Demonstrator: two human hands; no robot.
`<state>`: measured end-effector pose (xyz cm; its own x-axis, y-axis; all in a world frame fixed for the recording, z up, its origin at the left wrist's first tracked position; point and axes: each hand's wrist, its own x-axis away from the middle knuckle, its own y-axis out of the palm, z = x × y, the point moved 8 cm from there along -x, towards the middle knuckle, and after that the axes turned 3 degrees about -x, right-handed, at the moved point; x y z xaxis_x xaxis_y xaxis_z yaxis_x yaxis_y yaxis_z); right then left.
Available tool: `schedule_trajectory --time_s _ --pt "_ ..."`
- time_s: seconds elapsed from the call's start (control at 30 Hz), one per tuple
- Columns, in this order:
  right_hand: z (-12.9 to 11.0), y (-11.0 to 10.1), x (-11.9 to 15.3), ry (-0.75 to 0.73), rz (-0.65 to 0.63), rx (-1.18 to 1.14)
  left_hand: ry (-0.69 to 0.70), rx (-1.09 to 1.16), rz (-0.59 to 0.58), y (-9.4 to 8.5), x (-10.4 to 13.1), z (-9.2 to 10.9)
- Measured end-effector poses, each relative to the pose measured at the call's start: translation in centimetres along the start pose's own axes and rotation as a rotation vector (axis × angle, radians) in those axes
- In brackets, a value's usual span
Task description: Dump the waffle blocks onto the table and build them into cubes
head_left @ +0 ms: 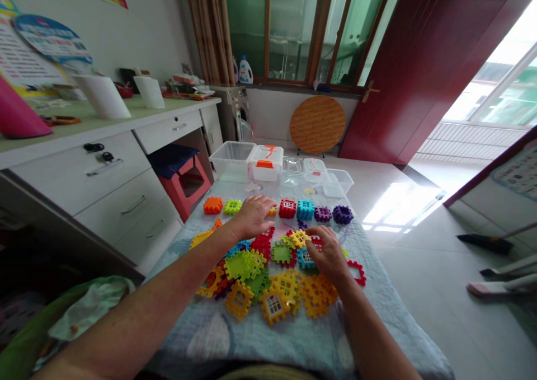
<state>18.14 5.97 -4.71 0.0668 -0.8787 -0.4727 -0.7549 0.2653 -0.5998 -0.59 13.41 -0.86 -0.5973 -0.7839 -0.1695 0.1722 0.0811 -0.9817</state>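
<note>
Nearest to the camera, a soft quilted cloth point(293, 335) in pale blue-grey covers the counter, and on it lies a loose pile of plastic tiles point(268, 279). The tiles are flat, square and hard, with toothed edges; some have a small window pattern cut in the middle. Their colours are yellow, green, red, orange and blue, and many overlap each other.

The right hand point(329, 254) rests on the right side of the pile, fingers bent down on a blue tile point(305, 258); I cannot tell if its grip closes on the tile or only touches it. The left hand point(253, 215) lies flat and spread at the far edge of the pile, its grip wide and holding nothing.

Just behind the hands stands a row of finished cubes point(293, 208) made from such tiles: orange, green, red, blue and two purple. Farther on, clear plastic boxes point(235, 159) with thin glossy walls stand at the end of the counter, one with an orange clasp on its lid
</note>
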Motion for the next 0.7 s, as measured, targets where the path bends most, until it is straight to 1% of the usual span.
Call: schedule_trajectory --time_s 0.07,0.13,0.27,0.33,0.37,0.43,0.6,0.7 --pt "-0.7 0.4 0.1 -0.052 -0.057 0.038 -0.005 0.025 -0.017 0.1 2.0 -0.3" --pt "-1.6 1.2 0.3 -0.111 -0.138 0.081 -0.036 0.056 -0.019 0.2 3.9 -1.0" --pt "-3.5 3.2 0.8 -0.222 -0.325 0.133 -0.156 0.125 0.019 0.5 7.4 -3.6" --pt "-3.9 4.0 0.9 -0.248 -0.380 0.146 -0.218 0.149 0.031 0.5 9.1 -4.5" --pt "-4.0 4.3 0.9 -0.255 -0.396 0.150 -0.235 0.158 0.027 0.5 9.9 -4.6" --pt "-3.9 4.7 0.9 -0.261 -0.411 0.151 -0.229 0.178 0.010 0.2 11.1 -4.0" --pt "-3.4 4.9 1.0 -0.262 -0.392 0.125 -0.136 0.232 -0.040 -0.4 13.0 -0.7" --pt "-3.5 4.5 0.9 -0.240 -0.347 0.098 -0.150 0.242 -0.068 0.0 13.4 -0.2"
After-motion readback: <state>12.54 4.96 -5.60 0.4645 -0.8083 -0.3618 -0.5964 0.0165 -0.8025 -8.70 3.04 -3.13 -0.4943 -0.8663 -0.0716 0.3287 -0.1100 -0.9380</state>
